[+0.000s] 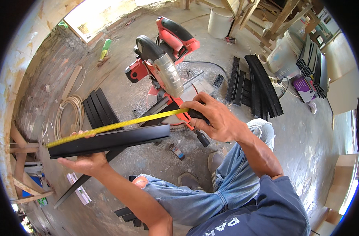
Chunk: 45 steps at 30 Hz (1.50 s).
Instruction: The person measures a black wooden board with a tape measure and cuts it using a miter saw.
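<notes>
My left hand [89,161] is wrapped from below around a short black profile [112,142], with fingertips showing over its far edge. A yellow tape measure blade [140,120] is stretched along the top of that profile, from its left end past its right end. In my right hand [217,118] is the dark tape measure case [197,114], partly hidden by the fingers. Just beyond my hands stands a red and black miter saw [167,67] on the floor. A longer dark profile [83,179] slants beneath the held piece toward the saw.
Cut black profiles lie left [100,108] and right [262,84] of the saw. A coiled hose [72,112] rests at the left. White buckets [220,23], a purple box [303,88] and stacked profiles [313,63] stand at the right. A power cord [207,63] crosses the floor.
</notes>
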Tool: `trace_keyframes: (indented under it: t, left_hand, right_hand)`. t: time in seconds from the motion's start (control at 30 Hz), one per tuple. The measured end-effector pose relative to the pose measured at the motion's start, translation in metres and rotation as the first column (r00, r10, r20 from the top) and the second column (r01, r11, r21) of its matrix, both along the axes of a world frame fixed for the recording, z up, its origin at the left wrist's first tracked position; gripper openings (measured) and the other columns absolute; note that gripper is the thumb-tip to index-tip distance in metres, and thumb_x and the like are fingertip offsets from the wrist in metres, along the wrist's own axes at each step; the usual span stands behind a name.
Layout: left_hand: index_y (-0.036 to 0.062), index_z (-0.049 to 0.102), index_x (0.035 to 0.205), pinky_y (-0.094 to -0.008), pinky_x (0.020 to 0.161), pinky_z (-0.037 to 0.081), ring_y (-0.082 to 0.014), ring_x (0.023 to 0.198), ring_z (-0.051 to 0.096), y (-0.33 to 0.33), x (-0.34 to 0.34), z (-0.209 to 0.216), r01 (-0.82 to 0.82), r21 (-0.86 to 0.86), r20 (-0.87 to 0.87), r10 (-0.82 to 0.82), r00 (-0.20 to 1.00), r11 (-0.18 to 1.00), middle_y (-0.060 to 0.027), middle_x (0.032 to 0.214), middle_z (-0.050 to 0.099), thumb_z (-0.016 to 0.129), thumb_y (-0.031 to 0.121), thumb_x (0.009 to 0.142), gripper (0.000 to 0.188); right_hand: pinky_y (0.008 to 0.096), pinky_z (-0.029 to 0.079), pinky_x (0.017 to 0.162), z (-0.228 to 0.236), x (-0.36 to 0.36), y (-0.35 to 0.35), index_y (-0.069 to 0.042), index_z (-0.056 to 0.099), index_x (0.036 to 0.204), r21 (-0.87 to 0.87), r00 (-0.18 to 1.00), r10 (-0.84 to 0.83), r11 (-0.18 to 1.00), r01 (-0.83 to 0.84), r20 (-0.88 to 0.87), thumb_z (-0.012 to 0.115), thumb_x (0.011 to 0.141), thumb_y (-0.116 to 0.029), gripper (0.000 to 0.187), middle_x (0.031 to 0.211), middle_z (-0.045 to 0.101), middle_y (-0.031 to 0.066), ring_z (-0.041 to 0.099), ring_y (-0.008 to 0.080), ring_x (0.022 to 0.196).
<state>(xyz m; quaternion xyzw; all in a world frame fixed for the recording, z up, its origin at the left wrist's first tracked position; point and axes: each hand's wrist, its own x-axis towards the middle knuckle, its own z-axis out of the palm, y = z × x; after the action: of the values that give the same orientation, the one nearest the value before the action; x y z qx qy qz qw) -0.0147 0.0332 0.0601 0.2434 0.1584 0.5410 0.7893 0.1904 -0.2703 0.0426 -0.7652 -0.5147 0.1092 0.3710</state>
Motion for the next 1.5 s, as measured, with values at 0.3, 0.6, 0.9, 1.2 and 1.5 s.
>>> trace_keyframes:
  t: [0.3, 0.6, 0.9, 1.2, 1.5]
  left_hand:
    - [-0.0007, 0.055, 0.096, -0.0403, 0.068, 0.054, -0.0278, 0.066, 0.060, 0.009, -0.017, 0.005, -0.583, 0.163, -0.401, 0.593, 0.698, 0.796, -0.0126, 0.077, 0.057, 0.046, 0.074, 0.095, 0.075]
    - [0.0016, 0.052, 0.092, -0.0474, 0.074, 0.055, -0.0321, 0.071, 0.060, 0.011, -0.018, -0.005, -0.474, -0.156, -0.160, 0.451, 0.878, 0.867, -0.0152, 0.077, 0.056, 0.044, 0.071, 0.096, 0.070]
    - [0.0001, 0.050, 0.091, -0.0492, 0.079, 0.052, -0.0319, 0.078, 0.055, 0.016, -0.025, -0.009, -0.360, -0.369, 0.006, 0.389, 0.921, 0.857, -0.0176, 0.081, 0.055, 0.042, 0.066, 0.098, 0.066]
    - [-0.0030, 0.048, 0.093, -0.0501, 0.083, 0.055, -0.0349, 0.083, 0.059, 0.011, -0.013, -0.007, -0.392, -0.436, -0.030, 0.422, 0.906, 0.810, -0.0206, 0.086, 0.056, 0.040, 0.066, 0.099, 0.070]
    - [0.0062, 0.045, 0.135, -0.0455, 0.090, 0.050, -0.0280, 0.084, 0.061, 0.027, 0.014, -0.044, -0.463, -0.430, -0.251, 0.390, 0.886, 0.775, -0.0140, 0.095, 0.061, 0.040, 0.069, 0.098, 0.073]
  right_hand:
    - [0.0540, 0.048, 0.100, -0.139, -0.026, 0.004, 0.000, 0.045, 0.137, -0.503, 0.967, -0.128, 0.864, -0.001, -0.222, 0.057, 0.097, -0.027, 0.050, 0.128, 0.050, 0.0334, 0.059, 0.0509, 0.112]
    - [0.0527, 0.059, 0.084, -0.272, -0.135, -0.008, 0.005, 0.054, 0.120, -0.598, 0.861, 0.490, 0.652, -0.466, -0.137, 0.063, 0.082, -0.018, 0.045, 0.121, 0.058, 0.0304, 0.067, 0.0476, 0.104]
    - [0.0438, 0.046, 0.099, -0.221, -0.091, 0.136, 0.002, 0.061, 0.117, -0.142, 0.822, 0.148, 0.986, -0.083, 0.550, 0.061, 0.084, -0.016, 0.037, 0.121, 0.062, 0.0205, 0.057, 0.0334, 0.118]
    - [0.0431, 0.047, 0.094, -0.246, -0.045, 0.182, -0.002, 0.064, 0.105, -0.296, 0.762, 0.274, 0.948, -0.113, 0.587, 0.063, 0.084, -0.017, 0.026, 0.104, 0.067, 0.0148, 0.063, 0.0292, 0.106]
    - [0.0405, 0.047, 0.083, -0.238, -0.090, 0.114, -0.004, 0.063, 0.098, -0.352, 0.678, 0.512, 0.858, -0.373, 0.528, 0.061, 0.085, -0.020, 0.021, 0.094, 0.066, 0.0110, 0.063, 0.0255, 0.098]
